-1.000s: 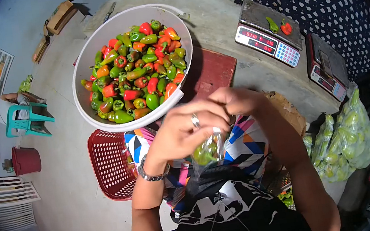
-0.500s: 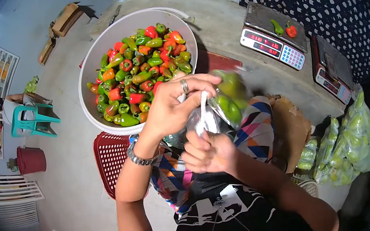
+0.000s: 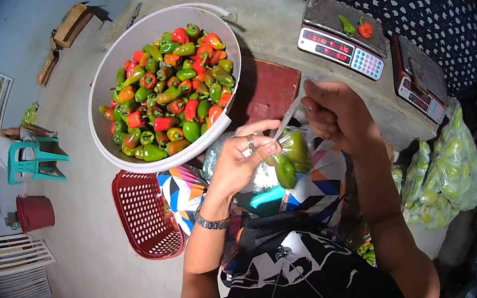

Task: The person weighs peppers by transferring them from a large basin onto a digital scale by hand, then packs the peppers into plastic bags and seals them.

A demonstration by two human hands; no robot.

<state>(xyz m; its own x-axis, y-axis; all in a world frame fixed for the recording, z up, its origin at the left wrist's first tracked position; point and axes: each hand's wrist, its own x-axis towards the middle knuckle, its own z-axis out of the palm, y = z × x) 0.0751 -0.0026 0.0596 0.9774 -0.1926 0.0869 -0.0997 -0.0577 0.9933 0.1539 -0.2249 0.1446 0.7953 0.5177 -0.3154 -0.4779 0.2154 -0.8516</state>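
Note:
A clear plastic bag of green peppers (image 3: 288, 164) hangs over my lap. My left hand (image 3: 243, 160), with a ring and a wristwatch, pinches the gathered neck of this bag. From there the bag's twisted top (image 3: 289, 116) stretches up and right to my right hand (image 3: 335, 114), whose closed fingers grip its end. Beyond my hands stands a large white tub (image 3: 111, 155) full of red, green and mixed-colour peppers. More clear plastic and a teal item (image 3: 263, 202) lie on my lap; the teal item is partly hidden.
To the right are a digital scale (image 3: 340, 47) with two peppers on it and a second scale (image 3: 421, 88). Large bags of green vegetables (image 3: 447, 177) stand below them. A red basket (image 3: 146, 220) is at left. Further off are a teal chair (image 3: 34, 159) and a seated person.
My right hand has moved up and to the right, drawing the bag's top out. My left hand has dropped slightly, and the bag hangs lower. The view has shifted a little.

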